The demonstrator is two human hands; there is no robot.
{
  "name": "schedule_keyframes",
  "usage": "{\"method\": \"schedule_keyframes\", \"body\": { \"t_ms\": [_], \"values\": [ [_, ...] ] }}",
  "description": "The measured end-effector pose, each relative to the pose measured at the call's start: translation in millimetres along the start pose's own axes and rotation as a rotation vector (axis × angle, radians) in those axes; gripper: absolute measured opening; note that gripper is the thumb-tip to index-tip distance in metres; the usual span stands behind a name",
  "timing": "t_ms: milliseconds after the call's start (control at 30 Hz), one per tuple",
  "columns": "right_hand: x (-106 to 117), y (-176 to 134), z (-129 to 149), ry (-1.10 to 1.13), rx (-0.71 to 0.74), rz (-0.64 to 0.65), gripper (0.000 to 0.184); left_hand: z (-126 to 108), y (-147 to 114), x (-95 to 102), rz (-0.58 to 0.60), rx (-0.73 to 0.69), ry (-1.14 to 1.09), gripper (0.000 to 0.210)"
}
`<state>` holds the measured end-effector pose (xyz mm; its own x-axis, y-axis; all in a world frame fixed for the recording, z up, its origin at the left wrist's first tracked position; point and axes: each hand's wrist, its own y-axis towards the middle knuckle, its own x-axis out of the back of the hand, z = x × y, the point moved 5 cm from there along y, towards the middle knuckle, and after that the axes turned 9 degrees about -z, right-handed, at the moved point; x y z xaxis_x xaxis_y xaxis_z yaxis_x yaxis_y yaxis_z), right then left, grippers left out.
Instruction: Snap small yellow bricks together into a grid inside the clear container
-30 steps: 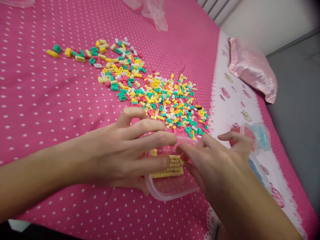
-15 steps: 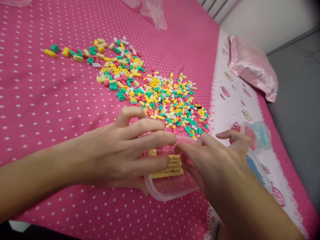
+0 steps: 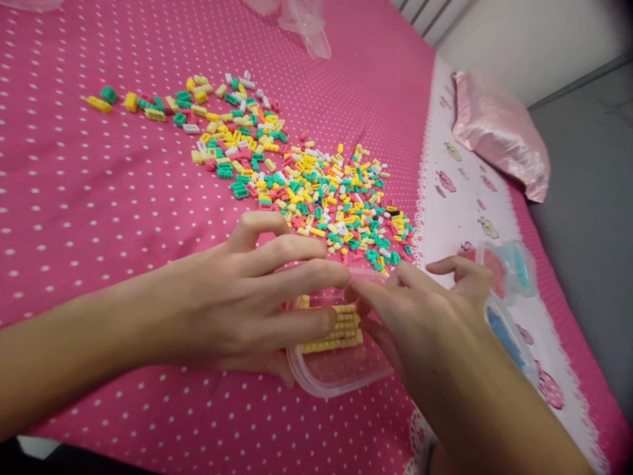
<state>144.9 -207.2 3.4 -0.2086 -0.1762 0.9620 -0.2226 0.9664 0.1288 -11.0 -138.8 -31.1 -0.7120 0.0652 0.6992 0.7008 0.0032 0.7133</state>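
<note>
A clear plastic container (image 3: 326, 386) sits on the pink dotted bedspread, with rows of pale yellow toy bricks (image 3: 341, 333) lined up inside. My left hand (image 3: 267, 297) straddles its left wall, thumb outside and fingers reaching over the inside; one fingertip rests at the yellow bricks. At the container's right side, my right hand (image 3: 430, 316) has its thumb and index finger brought close together beside the end of the rows, the other fingers partly raised. Whatever lies between those fingertips is hidden. The two hands' fingertips almost meet.
Beyond the container spreads a loose pile of small coloured bricks (image 3: 316, 185). To the right are a container with red and teal pieces (image 3: 517, 267) and one with blue pieces (image 3: 507, 336). A pink pillow (image 3: 502, 132) and clear plastic bags (image 3: 306, 30) lie farther off.
Both hands keep nearly the same pose. The container and its yellow bricks shift very slightly, if at all.
</note>
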Motion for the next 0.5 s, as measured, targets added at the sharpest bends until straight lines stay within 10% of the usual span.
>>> {"method": "schedule_keyframes", "body": {
  "t_ms": [500],
  "values": [
    [-5.0, 1.6, 3.1, -0.021, 0.007, -0.021, 0.024, 0.3, 2.4, 1.5, -0.037, -0.012, -0.003, 0.025]
  ]
}}
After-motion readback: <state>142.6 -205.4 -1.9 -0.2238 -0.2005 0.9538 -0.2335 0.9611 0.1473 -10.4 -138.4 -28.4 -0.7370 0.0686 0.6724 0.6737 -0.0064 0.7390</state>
